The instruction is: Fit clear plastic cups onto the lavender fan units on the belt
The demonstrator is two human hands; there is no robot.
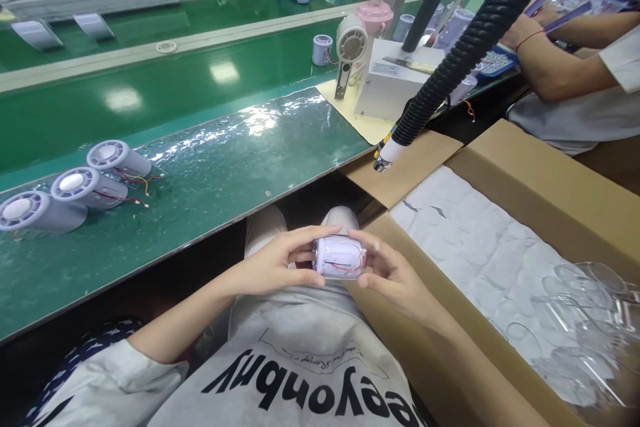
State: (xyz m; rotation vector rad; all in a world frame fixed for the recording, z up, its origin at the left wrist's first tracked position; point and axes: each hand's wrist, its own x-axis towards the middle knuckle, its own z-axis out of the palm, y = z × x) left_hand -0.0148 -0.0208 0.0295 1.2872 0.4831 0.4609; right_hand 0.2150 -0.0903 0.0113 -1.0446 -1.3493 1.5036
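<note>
Above my lap, both hands grip a small lavender cylindrical motor housing lying on its side, its outer surface looking clear and glossy. My left hand closes on its left end with thumb and fingers. Around the right end, where red and white wires show, the fingers of my right hand are curled. Three similar lavender housings, one of them the nearest housing, lie on the bench to the left with thin wires trailing from two of them.
A cardboard box at right holds white padding and clear plastic covers. A black corrugated hose hangs over the bench edge. Beside it stand a grey metal stand and a handheld fan. Co-workers' arms are at right and across the green conveyor.
</note>
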